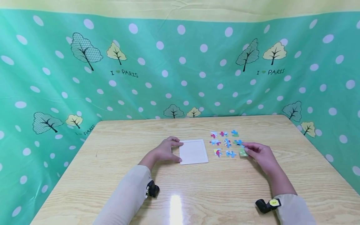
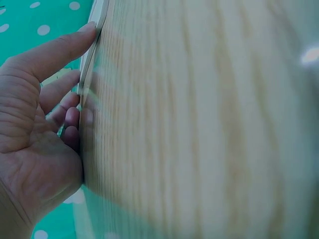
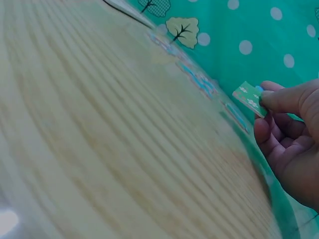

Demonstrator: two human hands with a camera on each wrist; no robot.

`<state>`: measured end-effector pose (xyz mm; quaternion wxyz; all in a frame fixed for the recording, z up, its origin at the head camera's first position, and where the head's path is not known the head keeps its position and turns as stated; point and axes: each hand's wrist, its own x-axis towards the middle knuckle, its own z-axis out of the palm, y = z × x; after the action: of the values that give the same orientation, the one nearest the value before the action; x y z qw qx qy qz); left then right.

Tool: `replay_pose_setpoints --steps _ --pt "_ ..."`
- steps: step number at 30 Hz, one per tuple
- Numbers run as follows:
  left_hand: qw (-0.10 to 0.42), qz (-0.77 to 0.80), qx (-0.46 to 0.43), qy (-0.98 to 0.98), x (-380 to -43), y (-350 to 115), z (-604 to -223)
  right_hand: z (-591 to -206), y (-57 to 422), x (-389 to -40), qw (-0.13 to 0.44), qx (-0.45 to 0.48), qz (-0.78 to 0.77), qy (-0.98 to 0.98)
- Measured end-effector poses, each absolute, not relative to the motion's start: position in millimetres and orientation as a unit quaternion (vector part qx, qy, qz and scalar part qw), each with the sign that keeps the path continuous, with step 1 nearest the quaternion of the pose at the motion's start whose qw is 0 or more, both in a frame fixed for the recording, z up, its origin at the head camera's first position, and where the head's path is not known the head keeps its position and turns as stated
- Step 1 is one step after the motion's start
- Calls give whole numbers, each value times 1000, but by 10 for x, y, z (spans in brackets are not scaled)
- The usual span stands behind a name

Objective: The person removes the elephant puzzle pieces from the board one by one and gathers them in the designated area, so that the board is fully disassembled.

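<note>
On the wooden table a square white puzzle tray (image 1: 193, 152) lies flat, with nothing inside its raised rim. My left hand (image 1: 165, 150) rests at its left side, thumb by the near corner and fingers by the far one. The left wrist view shows that thumb (image 2: 67, 47) extended against the tray's edge. To the right of the tray, my right hand (image 1: 260, 154) pinches a green jigsaw piece (image 3: 250, 99) with white flowers between thumb and fingers. The piece is tilted and lifted off the table in the right wrist view.
Several loose jigsaw pieces (image 1: 227, 143) lie in rough rows between the tray and my right hand. A green dotted curtain (image 1: 180, 68) hangs behind the table (image 1: 126, 137). Light glares off the table's near part.
</note>
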<state>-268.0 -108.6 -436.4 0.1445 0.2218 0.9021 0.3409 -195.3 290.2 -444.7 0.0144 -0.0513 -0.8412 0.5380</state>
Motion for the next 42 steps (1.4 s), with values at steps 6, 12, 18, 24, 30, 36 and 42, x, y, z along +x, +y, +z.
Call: replay_pose_setpoints --steps 6,12,18,24,30,36,42 --pt "146 341 219 903 -2674 -1091 -4366 -4509 2952 -1998 11 -57 511 -858" --pt "148 344 220 901 -2672 -1103 -4370 -4542 2977 -2033 17 -38 476 -878" --pt "146 347 221 900 -2672 -1101 -4373 -4533 2958 -2052 26 -26 444 -895" --pt "144 348 221 900 -2682 -1102 -4400 -4522 2936 -2036 33 -35 411 -911" --pt "141 353 221 898 -2687 -1101 -4434 -4532 2941 -2027 42 -35 385 -921" --pt "143 351 219 899 -2688 -1093 -4441 -4542 2950 -2027 51 -34 393 -918" --pt "140 385 214 887 -2674 -1128 -4454 -4537 2956 -2005 41 -46 443 -895"
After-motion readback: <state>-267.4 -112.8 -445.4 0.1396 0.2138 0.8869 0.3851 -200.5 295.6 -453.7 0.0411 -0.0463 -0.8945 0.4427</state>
